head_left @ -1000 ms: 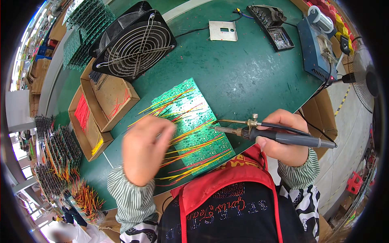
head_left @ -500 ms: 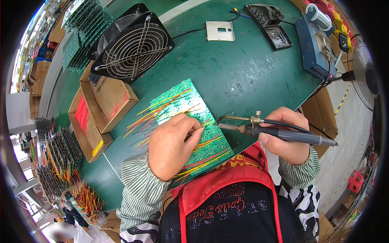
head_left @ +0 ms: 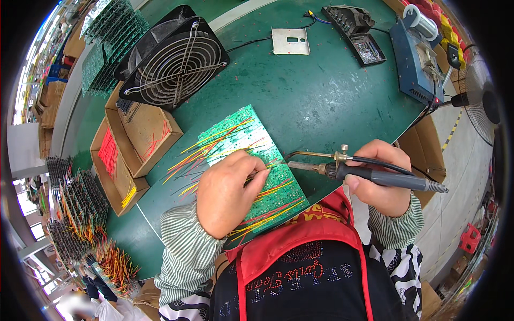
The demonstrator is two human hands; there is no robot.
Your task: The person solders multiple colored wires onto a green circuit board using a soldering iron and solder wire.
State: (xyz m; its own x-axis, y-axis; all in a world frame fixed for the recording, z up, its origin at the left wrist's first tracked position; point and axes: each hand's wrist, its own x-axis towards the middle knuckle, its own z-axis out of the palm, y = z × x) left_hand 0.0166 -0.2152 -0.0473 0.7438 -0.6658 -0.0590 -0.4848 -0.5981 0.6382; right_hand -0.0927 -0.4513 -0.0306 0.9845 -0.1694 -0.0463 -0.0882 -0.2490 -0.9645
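A green circuit board panel (head_left: 251, 120) lies tilted on the bench in front of me, with rows of red, yellow and black wires (head_left: 273, 211) running off its left side. Over the middle of the panel, my left hand (head_left: 225, 192) has its thumb and fingers pinched together; a wire seems to be in the pinch, though the fingers mostly hide it. My right hand (head_left: 380, 179) is closed around the dark handle of a soldering iron (head_left: 369, 177). The iron's tip and its thin curved brass feed tube (head_left: 310, 155) reach the panel's right edge, close to my left fingertips.
At left stand a cardboard tray (head_left: 140, 176) of red and yellow wires and a black fan (head_left: 179, 67). Wired boards (head_left: 80, 208) are stacked beyond them. A blue soldering station (head_left: 412, 67) with a solder spool (head_left: 423, 24), a black holder (head_left: 356, 35) and a white plate (head_left: 290, 41) stand farther back.
The soldering iron and my right hand have shifted very slightly, with the feed fitting a little higher. My left hand and the panel stay almost where they were.
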